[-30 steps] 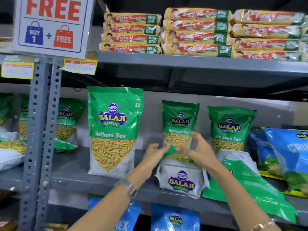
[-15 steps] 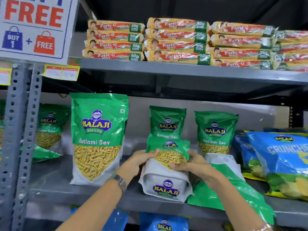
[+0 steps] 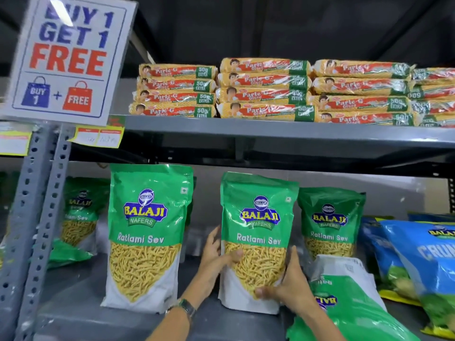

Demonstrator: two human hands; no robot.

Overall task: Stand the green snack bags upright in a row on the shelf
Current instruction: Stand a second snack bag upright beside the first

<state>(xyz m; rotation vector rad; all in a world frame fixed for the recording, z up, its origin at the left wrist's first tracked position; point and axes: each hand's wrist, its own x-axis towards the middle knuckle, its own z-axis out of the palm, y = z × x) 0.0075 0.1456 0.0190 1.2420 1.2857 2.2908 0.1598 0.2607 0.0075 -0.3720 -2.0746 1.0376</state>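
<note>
Both hands hold one green snack bag (image 3: 257,232) upright at the front of the middle shelf (image 3: 81,286). The left hand (image 3: 216,260) is closed on the bag's left edge, thumb across the clear window. The right hand (image 3: 286,283) is closed on the lower right corner, fingers curled under the front. The bag's white base sits at shelf level; whether it bears its full weight there cannot be told.

Position in the row: an upright green bag (image 3: 147,232) stands to the left, with a clear gap between. A third green bag (image 3: 331,225) stands behind and to the right, just beside the held one.

Risks from here:
- Release before the base is flat — the bag would likely tip forward off the shelf edge, as it stands near the front.
- A fallen green bag (image 3: 344,306) lies flat just beside the right hand; its slick film under the held bag's corner could make it slide or lean.
- A sideways push could knock the rear bag.

Legible text: each green bag reads "BALAJI WAFERS" and "Ratlami Sev". The biscuit packs (image 3: 266,89) on the upper shelf read "Parle-G" and "50g EXTRA". The sign (image 3: 69,57) reads "BUY 1 GET 1 FREE". Writing on the yellow price tags (image 3: 98,136) is too small to read.
</note>
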